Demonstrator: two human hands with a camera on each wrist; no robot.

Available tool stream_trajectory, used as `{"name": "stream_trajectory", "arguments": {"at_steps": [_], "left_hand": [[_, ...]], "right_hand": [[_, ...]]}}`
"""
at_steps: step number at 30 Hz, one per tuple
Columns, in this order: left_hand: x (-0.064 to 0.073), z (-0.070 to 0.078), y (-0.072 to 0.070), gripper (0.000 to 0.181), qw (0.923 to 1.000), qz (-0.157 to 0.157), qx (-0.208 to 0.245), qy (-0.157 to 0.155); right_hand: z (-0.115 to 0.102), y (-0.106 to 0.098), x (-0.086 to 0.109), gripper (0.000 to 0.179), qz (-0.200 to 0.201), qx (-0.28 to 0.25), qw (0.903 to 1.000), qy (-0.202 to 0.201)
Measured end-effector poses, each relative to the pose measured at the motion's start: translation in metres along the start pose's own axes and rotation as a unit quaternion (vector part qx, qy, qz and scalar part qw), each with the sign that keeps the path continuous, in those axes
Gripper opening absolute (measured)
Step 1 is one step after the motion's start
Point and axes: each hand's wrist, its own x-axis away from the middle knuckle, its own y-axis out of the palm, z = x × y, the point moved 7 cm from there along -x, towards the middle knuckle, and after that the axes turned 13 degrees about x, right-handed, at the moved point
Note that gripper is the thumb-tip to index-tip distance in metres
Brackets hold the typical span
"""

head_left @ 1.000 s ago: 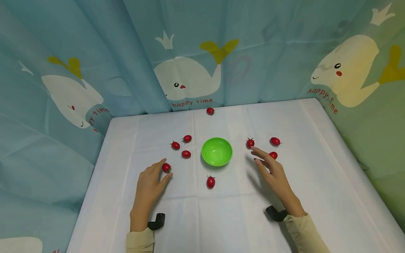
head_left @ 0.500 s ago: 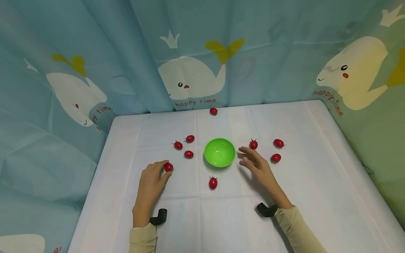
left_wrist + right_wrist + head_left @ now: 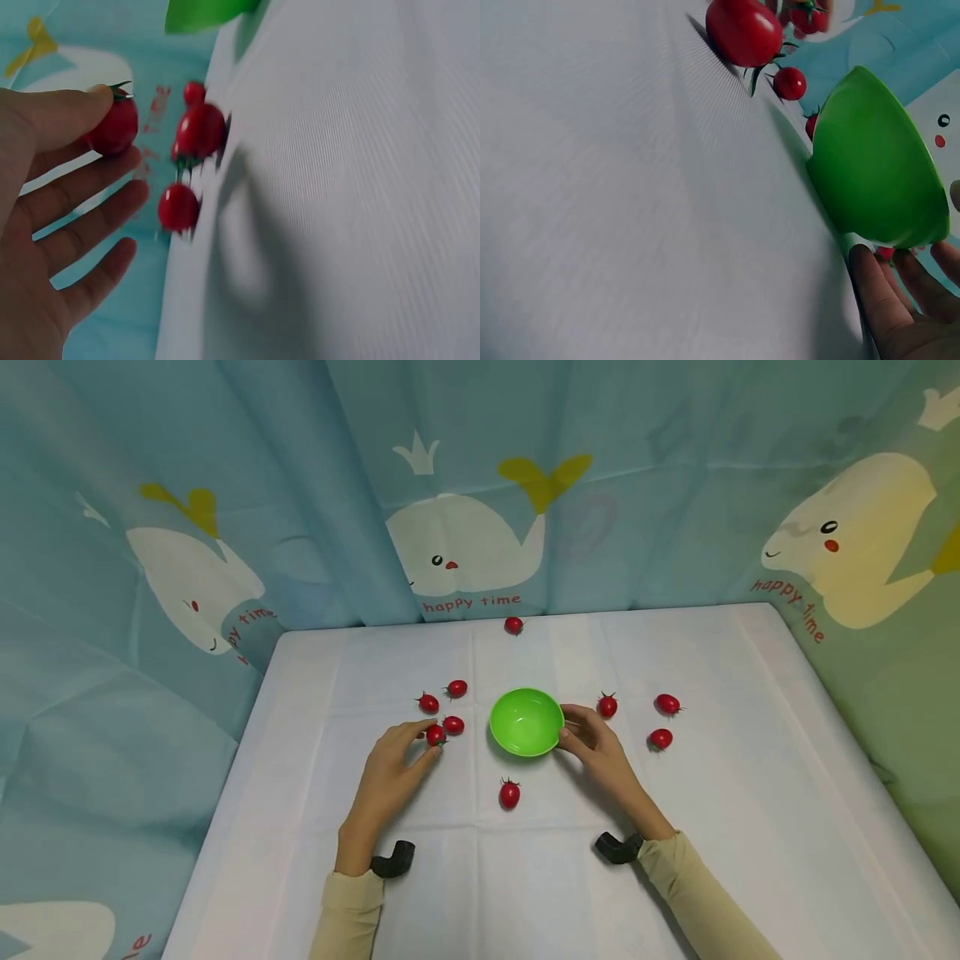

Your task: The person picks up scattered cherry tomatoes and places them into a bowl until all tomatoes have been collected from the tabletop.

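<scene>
My left hand [image 3: 390, 772] pinches a red cherry tomato [image 3: 435, 736] with a green stem between thumb and index finger. In the left wrist view that held tomato [image 3: 116, 124] hangs off the cloth, the other fingers spread. Several more cherry tomatoes [image 3: 453, 725] lie just past it. A small green bowl [image 3: 527, 727] stands at mid-table, and its inside looks bare. Around the bowl's right side my right hand [image 3: 596, 756] curves its thumb and fingers, holding it. The right wrist view has the fingers [image 3: 877, 292] against the bowl's lower wall [image 3: 870, 157].
One cherry tomato [image 3: 509, 794] lies in front of the bowl, another [image 3: 513, 625] near the table's back edge. Several sit to the right, among them a tomato [image 3: 661, 739] beyond my right hand. A white cloth covers the table [image 3: 600, 893]; a whale-print curtain [image 3: 337, 527] hangs behind.
My left hand has closed on the tomato, lifted it and moved right, towards the bowl. My right hand has moved left from beside the right-hand tomatoes to the bowl's side.
</scene>
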Motion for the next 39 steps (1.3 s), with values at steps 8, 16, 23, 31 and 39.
{"name": "stream_trajectory", "arguments": {"at_steps": [8, 16, 23, 31, 39], "left_hand": [[-0.024, 0.019, 0.017, 0.044, 0.9968, -0.043, 0.014, 0.066], [-0.042, 0.032, 0.033, 0.045, 0.9925, -0.075, 0.014, 0.096], [-0.056, 0.047, 0.041, 0.043, 0.9899, -0.086, 0.019, 0.111], [-0.072, 0.063, 0.055, 0.044, 0.9843, -0.109, 0.015, 0.138], [-0.057, 0.057, 0.070, 0.044, 0.9856, -0.120, 0.018, 0.117]], "right_hand": [[0.003, 0.004, -0.006, 0.048, 0.005, -0.046, 0.9989, 0.008], [0.001, 0.003, -0.009, 0.049, 0.011, -0.056, 0.9983, 0.014], [0.001, 0.000, -0.011, 0.049, 0.009, -0.049, 0.9987, 0.011], [0.004, -0.001, -0.009, 0.049, 0.009, -0.047, 0.9988, 0.007], [0.011, 0.005, 0.004, 0.048, 0.004, -0.043, 0.9990, 0.014]]}}
